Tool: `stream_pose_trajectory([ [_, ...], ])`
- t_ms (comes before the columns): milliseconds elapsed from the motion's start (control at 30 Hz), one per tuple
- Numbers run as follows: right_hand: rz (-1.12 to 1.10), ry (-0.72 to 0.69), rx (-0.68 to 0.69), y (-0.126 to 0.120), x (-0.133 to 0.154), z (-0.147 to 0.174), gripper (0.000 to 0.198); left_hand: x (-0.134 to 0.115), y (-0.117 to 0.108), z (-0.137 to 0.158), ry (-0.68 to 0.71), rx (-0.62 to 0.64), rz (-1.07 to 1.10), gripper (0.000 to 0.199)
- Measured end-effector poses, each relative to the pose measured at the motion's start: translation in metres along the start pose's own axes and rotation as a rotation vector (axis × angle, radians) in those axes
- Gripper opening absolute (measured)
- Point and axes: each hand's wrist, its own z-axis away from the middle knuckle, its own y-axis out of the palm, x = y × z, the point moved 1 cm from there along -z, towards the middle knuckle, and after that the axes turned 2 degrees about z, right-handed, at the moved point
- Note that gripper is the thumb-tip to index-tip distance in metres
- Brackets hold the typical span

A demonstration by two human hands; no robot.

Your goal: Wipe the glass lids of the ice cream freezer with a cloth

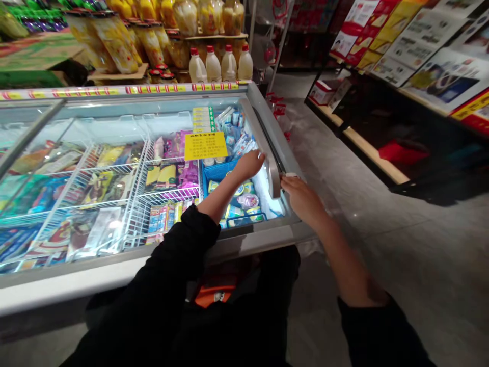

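Observation:
My left hand [250, 165] is closed beside the grey end frame [272, 176] of the freezer's sliding glass lid, above the goods. What its curled fingers hold, if anything, is hidden. On the other side of that frame, my right hand [303, 198] bends its fingers over the freezer's right rim [284, 153]. A small white thing [292, 175] shows at its fingertips, too little to name. Below my left hand lies a blue basket [206, 176] of ice cream tubs and cups [248, 200]. A yellow paper sign [205, 146] with writing is on the glass.
White wire baskets [132, 186] hold bagged frozen goods. Behind the freezer stand jars of yellow fruit [114, 43] and red-capped bottles [229, 63]. On the right, a shelf carries stacked boxes [401, 56]. Grey tiled floor [382, 239] runs between shelf and freezer.

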Motion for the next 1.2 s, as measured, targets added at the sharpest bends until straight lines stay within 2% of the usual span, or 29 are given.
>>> stream_pose_trajectory([
  [167, -0.077, 0.101, -0.045, 0.002, 0.022, 0.045, 0.063, -0.001, 0.025, 0.06, 0.241, 0.104, -0.122, 0.041],
  [233, -0.119, 0.156, -0.07, 0.001, 0.032, 0.063, 0.068, 0.005, 0.03, 0.083, 0.347, 0.156, -0.168, 0.047],
  [333, -0.164, 0.186, -0.098, 0.003, 0.056, 0.081, 0.072, 0.02, 0.024, 0.109, 0.421, 0.222, -0.159, 0.052],
  [433, -0.195, 0.129, -0.104, 0.011, 0.098, 0.079, 0.07, 0.039, 0.012, 0.129, 0.413, 0.241, -0.095, 0.05],
  [533, -0.209, 0.027, -0.097, 0.018, 0.143, 0.069, 0.065, 0.057, -0.001, 0.153, 0.386, 0.195, -0.04, 0.047],
  [600, -0.203, -0.018, -0.092, 0.018, 0.159, 0.065, 0.061, 0.067, -0.01, 0.174, 0.353, 0.128, -0.018, 0.047],
  [667, -0.208, -0.046, -0.076, 0.014, 0.158, 0.066, 0.059, 0.077, -0.021, 0.198, 0.317, 0.065, -0.012, 0.047],
  [733, -0.211, -0.033, -0.066, 0.009, 0.145, 0.067, 0.06, 0.083, -0.029, 0.221, 0.306, 0.043, -0.019, 0.046],
  [833, -0.17, 0.077, -0.114, 0.006, 0.132, 0.061, 0.06, 0.088, -0.034, 0.246, 0.315, 0.025, -0.052, 0.048],
  [900, -0.18, 0.085, -0.14, 0.009, 0.142, 0.05, 0.059, 0.089, -0.033, 0.253, 0.306, -0.045, -0.065, 0.049],
  [1067, -0.291, -0.102, -0.08, 0.018, 0.19, 0.041, 0.051, 0.091, -0.032, 0.261, 0.23, -0.24, -0.057, 0.048],
  [1133, -0.32, -0.109, -0.091, 0.017, 0.191, 0.047, 0.051, 0.094, -0.034, 0.27, 0.216, -0.259, -0.06, 0.047],
  [1200, -0.319, -0.03, -0.158, 0.015, 0.184, 0.055, 0.051, 0.096, -0.036, 0.279, 0.214, -0.271, -0.064, 0.045],
])
